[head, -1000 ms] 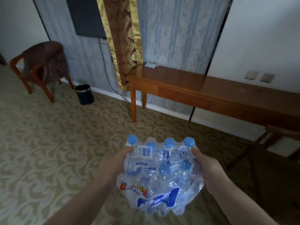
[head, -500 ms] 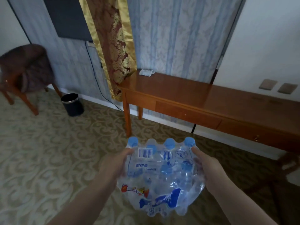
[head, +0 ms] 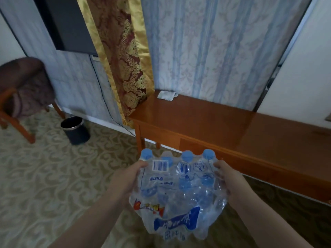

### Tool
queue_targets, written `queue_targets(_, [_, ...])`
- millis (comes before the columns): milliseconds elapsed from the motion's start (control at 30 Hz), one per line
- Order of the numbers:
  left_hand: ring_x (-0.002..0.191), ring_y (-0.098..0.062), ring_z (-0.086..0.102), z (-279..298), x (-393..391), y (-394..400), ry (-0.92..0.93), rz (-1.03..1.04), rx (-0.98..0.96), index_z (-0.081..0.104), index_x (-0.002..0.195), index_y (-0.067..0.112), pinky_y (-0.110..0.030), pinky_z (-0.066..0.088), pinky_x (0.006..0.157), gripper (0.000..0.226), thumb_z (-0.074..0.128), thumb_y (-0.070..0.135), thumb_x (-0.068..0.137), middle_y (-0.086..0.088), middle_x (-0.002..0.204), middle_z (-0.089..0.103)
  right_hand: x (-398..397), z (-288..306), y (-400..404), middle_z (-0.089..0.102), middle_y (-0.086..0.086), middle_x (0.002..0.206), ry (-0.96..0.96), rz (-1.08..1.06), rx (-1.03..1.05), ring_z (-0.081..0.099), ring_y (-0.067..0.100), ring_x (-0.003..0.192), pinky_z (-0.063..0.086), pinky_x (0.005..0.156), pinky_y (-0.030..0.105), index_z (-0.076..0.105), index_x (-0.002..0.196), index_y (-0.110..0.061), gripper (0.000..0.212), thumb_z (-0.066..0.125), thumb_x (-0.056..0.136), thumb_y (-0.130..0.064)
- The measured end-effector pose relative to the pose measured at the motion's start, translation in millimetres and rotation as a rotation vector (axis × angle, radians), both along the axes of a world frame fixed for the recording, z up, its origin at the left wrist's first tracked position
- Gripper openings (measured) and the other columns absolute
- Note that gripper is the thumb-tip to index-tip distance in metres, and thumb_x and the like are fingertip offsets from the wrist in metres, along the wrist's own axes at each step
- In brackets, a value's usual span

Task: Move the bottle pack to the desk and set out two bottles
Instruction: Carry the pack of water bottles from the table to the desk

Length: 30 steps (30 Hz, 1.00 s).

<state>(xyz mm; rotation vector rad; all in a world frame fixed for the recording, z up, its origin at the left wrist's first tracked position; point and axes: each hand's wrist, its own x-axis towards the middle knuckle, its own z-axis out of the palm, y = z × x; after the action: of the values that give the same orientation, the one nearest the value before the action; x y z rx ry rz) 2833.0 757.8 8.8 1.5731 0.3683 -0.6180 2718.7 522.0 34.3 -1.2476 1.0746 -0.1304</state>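
Observation:
A shrink-wrapped bottle pack of clear bottles with blue caps hangs in front of me, above the carpet. My left hand grips its left side and my right hand grips its right side. The pack's far edge overlaps the front of the long wooden desk, which stands against the wall just beyond. The pack is sealed, with a barcode label on top.
A folded white cloth lies at the desk's back left corner. A black waste bin stands on the patterned carpet to the left, beside a wooden armchair. A gold and red curtain and a wall-mounted dark screen hang behind.
The desk has grown larger and nearer in view, and the view has tilted up and left. Both hands keep the same hold on the pack.

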Motion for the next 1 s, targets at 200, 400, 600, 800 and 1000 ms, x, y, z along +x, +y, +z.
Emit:
queue_targets(200, [0.058, -0.027, 0.075, 19, 127, -39, -0.063, -0.067, 0.003, 0.076, 0.079, 0.008, -0.034, 0.058, 0.051, 0.04, 0.081, 0.041, 0.057, -0.011, 0.066, 0.077, 110, 0, -35, 0.069, 0.004, 0.08, -0.039, -0.049, -0.029, 0.066, 0.024, 0.074, 0.051, 0.061, 0.035, 0.066, 0.08, -0.015, 0.016, 0.06, 0.088, -0.028])
queue_targets(400, [0.052, -0.022, 0.074, 41, 229, -94, -0.088, -0.071, -0.028, 0.076, 0.078, 0.012, -0.026, 0.053, 0.041, 0.037, 0.082, 0.041, 0.055, -0.007, 0.065, 0.077, 207, 15, -92, 0.062, -0.001, 0.042, -0.054, -0.035, -0.056, 0.061, 0.015, 0.037, 0.044, 0.039, 0.023, 0.067, 0.085, -0.014, 0.024, 0.057, 0.086, -0.037])
queue_targets(600, [0.035, -0.015, 0.064, 51, 317, -151, -0.129, -0.03, -0.035, 0.073, 0.091, 0.005, -0.017, 0.044, 0.032, 0.042, 0.08, 0.039, 0.066, -0.003, 0.049, 0.069, 299, 18, -152, 0.076, 0.003, 0.066, -0.077, -0.024, -0.03, 0.068, 0.016, 0.043, 0.049, 0.038, 0.023, 0.068, 0.089, -0.012, 0.026, 0.063, 0.083, -0.036])
queue_targets(800, [0.043, -0.019, 0.065, 46, 392, -188, -0.108, -0.019, -0.031, 0.076, 0.096, 0.003, -0.024, 0.047, 0.045, 0.048, 0.079, 0.041, 0.067, -0.013, 0.07, 0.074, 387, 20, -193, 0.073, 0.004, 0.095, -0.108, -0.001, -0.042, 0.065, 0.027, 0.071, 0.052, 0.057, 0.035, 0.066, 0.093, -0.011, 0.026, 0.066, 0.082, -0.034])
queue_targets(1000, [0.047, -0.023, 0.071, 38, 473, -204, -0.07, 0.021, -0.021, 0.076, 0.088, 0.004, -0.024, 0.05, 0.039, 0.037, 0.082, 0.032, 0.065, -0.012, 0.065, 0.077, 460, 9, -205, 0.073, 0.009, 0.1, -0.075, 0.008, -0.02, 0.071, 0.027, 0.08, 0.055, 0.058, 0.035, 0.064, 0.096, -0.011, 0.024, 0.064, 0.086, -0.033])
